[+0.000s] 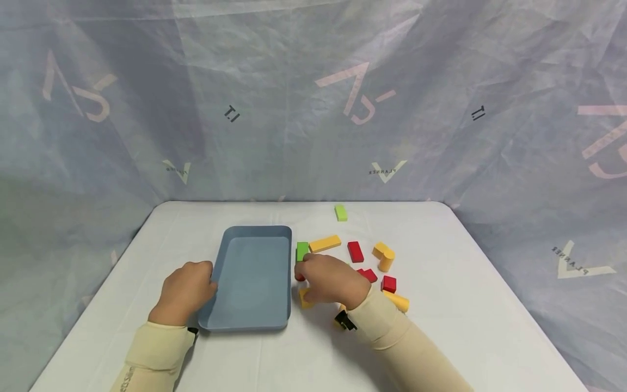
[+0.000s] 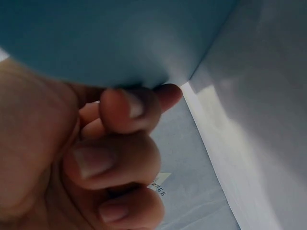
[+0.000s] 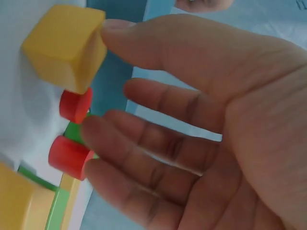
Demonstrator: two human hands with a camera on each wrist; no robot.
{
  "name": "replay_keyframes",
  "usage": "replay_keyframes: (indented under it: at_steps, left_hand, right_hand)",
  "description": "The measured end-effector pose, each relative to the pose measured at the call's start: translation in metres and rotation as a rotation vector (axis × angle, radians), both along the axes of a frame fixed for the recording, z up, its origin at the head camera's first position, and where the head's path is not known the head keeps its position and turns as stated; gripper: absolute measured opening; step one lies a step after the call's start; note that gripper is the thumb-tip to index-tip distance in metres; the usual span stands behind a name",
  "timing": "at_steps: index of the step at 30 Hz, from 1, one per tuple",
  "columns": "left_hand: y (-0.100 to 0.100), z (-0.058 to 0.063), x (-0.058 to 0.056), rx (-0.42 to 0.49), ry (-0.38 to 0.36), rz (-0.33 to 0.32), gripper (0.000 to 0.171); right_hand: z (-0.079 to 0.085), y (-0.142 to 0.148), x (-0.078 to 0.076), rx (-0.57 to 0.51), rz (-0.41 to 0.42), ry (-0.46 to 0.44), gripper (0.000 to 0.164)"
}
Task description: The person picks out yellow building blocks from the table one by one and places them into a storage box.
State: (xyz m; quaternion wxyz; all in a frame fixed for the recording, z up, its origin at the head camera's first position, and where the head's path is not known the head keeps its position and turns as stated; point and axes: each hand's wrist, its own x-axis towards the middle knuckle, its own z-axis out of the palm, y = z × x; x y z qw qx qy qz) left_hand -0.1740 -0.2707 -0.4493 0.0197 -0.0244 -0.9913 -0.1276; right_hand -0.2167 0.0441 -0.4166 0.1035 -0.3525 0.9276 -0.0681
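The left hand (image 1: 186,291) pinches the left rim of a blue-grey rectangular plastic-looking tray (image 1: 252,283), and just right of it the loosely spread right hand (image 1: 337,279) has its thumb at a yellow cube-like block (image 3: 62,43).

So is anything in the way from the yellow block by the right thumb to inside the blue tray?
Just the raised side of the blue tray, beside the yellow block; no other block visibly stands between them.
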Motion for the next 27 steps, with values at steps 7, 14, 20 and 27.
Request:
replay_keyframes:
  at_steps: [7, 14, 20, 27]
  left_hand:
    - [0.001, -0.002, -0.003, -0.008, 0.017, -0.003, 0.008]
    - [0.004, -0.001, -0.004, -0.017, 0.012, -0.002, 0.007]
    - [0.005, 0.001, -0.004, -0.019, 0.01, -0.002, 0.007]
    - [0.005, 0.003, -0.001, -0.024, -0.007, -0.001, 0.007]
  right_hand:
    - [-0.007, 0.001, -0.002, -0.008, 0.057, 0.033, 0.035]
    - [-0.017, 0.004, 0.0, -0.02, 0.089, 0.061, 0.034]
    - [-0.024, 0.005, 0.001, 0.023, 0.083, 0.113, 0.034]
    - [-0.032, 0.003, 0.002, 0.057, 0.07, 0.107, 0.018]
